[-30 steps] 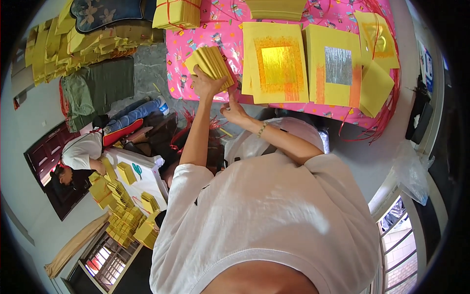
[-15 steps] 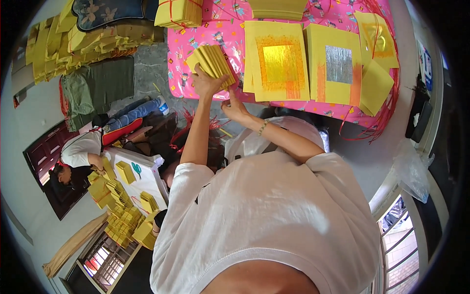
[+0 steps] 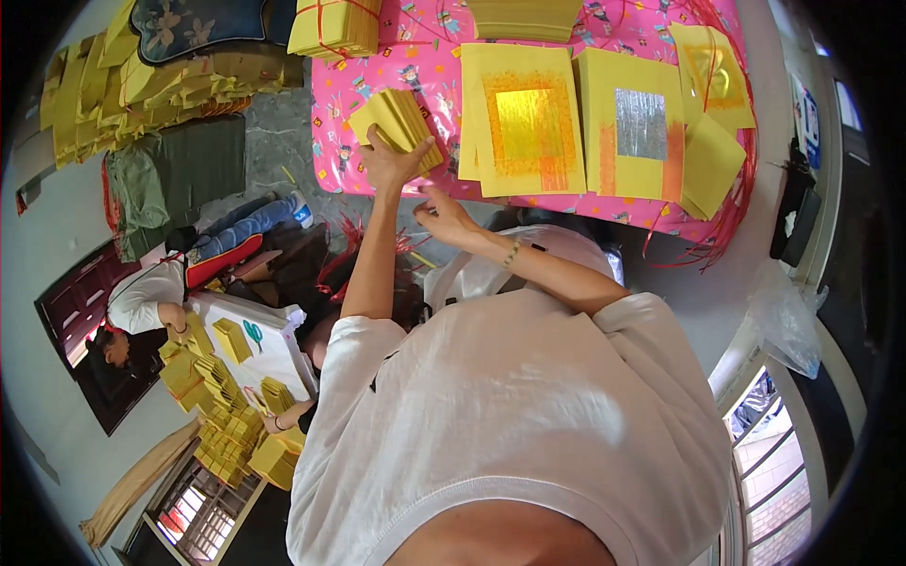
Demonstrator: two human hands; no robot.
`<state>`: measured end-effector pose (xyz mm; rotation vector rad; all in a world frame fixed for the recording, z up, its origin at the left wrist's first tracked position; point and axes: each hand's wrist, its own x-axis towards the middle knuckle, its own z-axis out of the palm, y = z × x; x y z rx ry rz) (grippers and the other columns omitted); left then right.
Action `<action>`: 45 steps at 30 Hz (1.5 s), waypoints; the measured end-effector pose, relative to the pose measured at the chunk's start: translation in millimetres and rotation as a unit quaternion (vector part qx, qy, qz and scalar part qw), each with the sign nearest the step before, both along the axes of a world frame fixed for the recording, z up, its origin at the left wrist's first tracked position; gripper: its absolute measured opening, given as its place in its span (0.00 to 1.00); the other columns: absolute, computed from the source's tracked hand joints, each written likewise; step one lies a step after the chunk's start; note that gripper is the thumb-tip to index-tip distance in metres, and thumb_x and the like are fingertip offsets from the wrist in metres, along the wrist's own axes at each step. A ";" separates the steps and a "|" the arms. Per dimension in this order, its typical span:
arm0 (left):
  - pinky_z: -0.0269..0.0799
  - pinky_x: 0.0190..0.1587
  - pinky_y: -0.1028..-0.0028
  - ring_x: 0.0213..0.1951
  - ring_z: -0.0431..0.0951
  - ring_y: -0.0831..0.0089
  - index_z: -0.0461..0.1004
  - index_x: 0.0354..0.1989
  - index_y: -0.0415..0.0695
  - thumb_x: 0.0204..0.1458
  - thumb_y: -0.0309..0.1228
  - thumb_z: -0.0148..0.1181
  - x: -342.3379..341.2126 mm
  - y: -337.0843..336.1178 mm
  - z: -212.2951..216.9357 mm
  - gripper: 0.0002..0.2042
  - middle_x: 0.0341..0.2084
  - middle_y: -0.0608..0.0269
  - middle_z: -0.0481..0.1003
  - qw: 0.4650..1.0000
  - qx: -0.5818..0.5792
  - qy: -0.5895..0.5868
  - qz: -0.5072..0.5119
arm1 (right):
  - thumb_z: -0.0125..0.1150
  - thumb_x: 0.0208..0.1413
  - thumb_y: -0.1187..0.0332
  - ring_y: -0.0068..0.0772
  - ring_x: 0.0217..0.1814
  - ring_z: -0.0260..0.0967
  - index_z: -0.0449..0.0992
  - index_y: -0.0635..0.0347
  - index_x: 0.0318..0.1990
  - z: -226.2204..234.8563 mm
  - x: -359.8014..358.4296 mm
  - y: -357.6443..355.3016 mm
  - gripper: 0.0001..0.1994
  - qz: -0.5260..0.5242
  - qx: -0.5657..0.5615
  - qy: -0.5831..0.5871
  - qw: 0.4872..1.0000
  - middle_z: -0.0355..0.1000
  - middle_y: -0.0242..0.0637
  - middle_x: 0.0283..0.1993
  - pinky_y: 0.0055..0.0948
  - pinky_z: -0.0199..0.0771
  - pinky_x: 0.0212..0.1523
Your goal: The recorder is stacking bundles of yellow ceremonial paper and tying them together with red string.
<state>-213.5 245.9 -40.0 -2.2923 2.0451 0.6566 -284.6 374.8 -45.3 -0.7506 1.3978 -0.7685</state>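
Observation:
My left hand (image 3: 394,162) is closed round the near end of a bundle of folded yellow paper (image 3: 404,118). The bundle lies tilted on the pink patterned table cover (image 3: 330,132), close to its front edge. Just off that edge, to the right of my left hand, my right hand (image 3: 447,221) hangs apart from the bundle with curled fingers. Whatever may be between those fingertips is too small to make out. Right of the bundle lie large yellow sheets, one with a gold square (image 3: 535,123) and one with a silver square (image 3: 641,123).
A red-tied yellow paper stack (image 3: 332,28) stands at the table's far left. Red strings (image 3: 731,212) hang off its right edge. At lower left, other people work at a white table (image 3: 274,349) with green scissors (image 3: 253,336) and yellow bundles (image 3: 229,429). More yellow paper (image 3: 170,94) is heaped far left.
My right hand has drawn slightly back toward me, away from the bundle. My left hand keeps its hold. Another person's hand has come into view beside the bundles at lower left.

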 end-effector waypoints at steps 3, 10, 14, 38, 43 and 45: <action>0.65 0.49 0.51 0.51 0.63 0.38 0.51 0.62 0.39 0.26 0.65 0.69 2.9 0.3 -3.4 0.57 0.47 0.31 0.59 0.998 -0.032 0.043 0.024 | 0.53 0.51 0.72 0.43 0.35 0.73 0.71 0.60 0.43 29.9 -33.9 15.5 0.11 0.036 -0.173 -0.047 0.983 0.73 0.42 0.33 0.38 0.70 0.35; 0.62 0.50 0.53 0.49 0.63 0.43 0.54 0.59 0.31 0.33 0.59 0.69 17.9 19.7 13.3 0.52 0.45 0.34 0.60 0.985 -0.137 0.107 0.003 | 0.61 0.46 0.72 0.43 0.49 0.65 0.69 0.60 0.47 94.0 -149.4 39.8 0.18 0.104 -0.300 0.386 0.866 0.67 0.40 0.47 0.37 0.66 0.48; 0.60 0.52 0.56 0.49 0.62 0.47 0.56 0.58 0.31 0.36 0.52 0.70 2.6 43.7 39.6 0.46 0.45 0.37 0.61 0.955 -0.268 0.080 -0.102 | 0.64 0.42 0.71 0.43 0.56 0.59 0.68 0.59 0.49 94.3 -180.0 53.1 0.23 0.126 -0.272 0.467 0.832 0.65 0.39 0.51 0.39 0.60 0.54; 0.61 0.48 0.61 0.45 0.69 0.59 0.66 0.54 0.46 0.40 0.37 0.67 -87.4 36.8 92.9 0.29 0.38 0.57 0.73 0.836 -0.197 0.232 -0.457 | 0.53 0.52 0.67 0.48 0.36 0.69 0.72 0.60 0.37 126.6 -215.9 -39.7 0.08 0.291 -0.329 0.465 0.769 0.71 0.43 0.30 0.43 0.67 0.38; 0.67 0.43 0.63 0.35 0.76 0.58 0.72 0.47 0.45 0.45 0.29 0.62 -81.2 23.0 90.2 0.18 0.29 0.54 0.77 0.862 -0.205 0.254 -0.387 | 0.52 0.57 0.63 0.39 0.51 0.68 0.70 0.59 0.49 148.5 -226.0 -44.6 0.14 0.172 -0.369 0.416 0.813 0.71 0.41 0.47 0.36 0.67 0.50; 0.68 0.43 0.64 0.37 0.76 0.58 0.73 0.46 0.45 0.46 0.29 0.61 -69.3 20.6 89.9 0.16 0.31 0.54 0.77 0.882 -0.167 0.300 -0.322 | 0.52 0.58 0.59 0.38 0.53 0.67 0.68 0.59 0.52 144.4 -232.3 -42.7 0.19 0.073 -0.378 0.382 0.840 0.70 0.42 0.50 0.35 0.67 0.51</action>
